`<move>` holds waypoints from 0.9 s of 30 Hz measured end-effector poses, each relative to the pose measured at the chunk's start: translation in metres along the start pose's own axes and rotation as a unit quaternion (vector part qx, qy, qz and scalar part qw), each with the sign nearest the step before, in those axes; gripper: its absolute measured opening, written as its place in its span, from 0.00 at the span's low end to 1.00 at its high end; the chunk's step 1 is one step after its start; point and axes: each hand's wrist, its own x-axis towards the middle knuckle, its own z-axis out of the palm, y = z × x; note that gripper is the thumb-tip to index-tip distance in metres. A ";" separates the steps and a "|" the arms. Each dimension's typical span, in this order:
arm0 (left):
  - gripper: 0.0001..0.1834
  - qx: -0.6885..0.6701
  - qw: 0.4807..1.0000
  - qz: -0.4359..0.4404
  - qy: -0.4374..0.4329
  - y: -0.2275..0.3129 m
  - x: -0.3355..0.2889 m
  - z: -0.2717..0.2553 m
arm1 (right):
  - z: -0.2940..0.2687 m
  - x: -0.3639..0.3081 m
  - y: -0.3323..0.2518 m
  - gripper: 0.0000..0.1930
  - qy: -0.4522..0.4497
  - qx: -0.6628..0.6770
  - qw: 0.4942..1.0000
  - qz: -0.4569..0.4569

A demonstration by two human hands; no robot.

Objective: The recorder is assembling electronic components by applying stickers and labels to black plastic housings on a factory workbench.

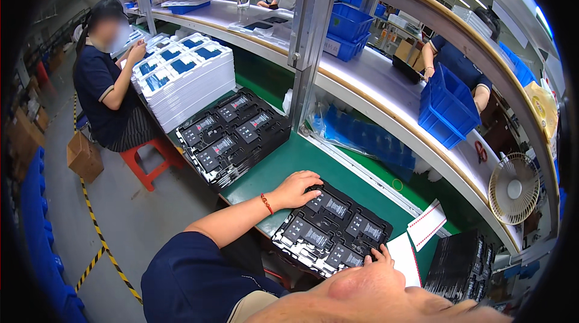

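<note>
A black plastic tray (327, 231) lies on the green worktop in front of me, holding several flat black battery packs (313, 234) with white print. My left hand (297, 190), with a red cord bracelet at the wrist, is closed on the tray's far left corner. At the opposite, right end, my right hand (381, 259) grips the tray's edge with bent fingers; part of it is hidden low in the view. Beside that hand lies a white sheet (403, 256). Whether the tray rests on others beneath it I cannot tell.
Left of the tray stands a stack of similar black trays (232, 136), then a tall white tray stack (187, 82) near a seated co-worker (102, 76). More black trays (458, 266) are at right, by paper strips (427, 224). A shelf with a fan (514, 189) runs behind.
</note>
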 end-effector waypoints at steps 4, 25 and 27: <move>0.18 0.002 1.000 0.004 -0.001 -0.003 -0.001 0.002 | 0.000 -0.001 0.001 0.11 0.002 0.001 1.000 -0.003; 0.15 0.024 1.000 0.009 0.009 -0.001 -0.003 -0.001 | 0.002 -0.001 0.000 0.11 0.042 0.048 0.998 -0.028; 0.16 0.025 1.000 0.005 0.010 -0.001 -0.003 0.000 | 0.002 -0.001 0.000 0.11 0.042 0.054 0.997 -0.020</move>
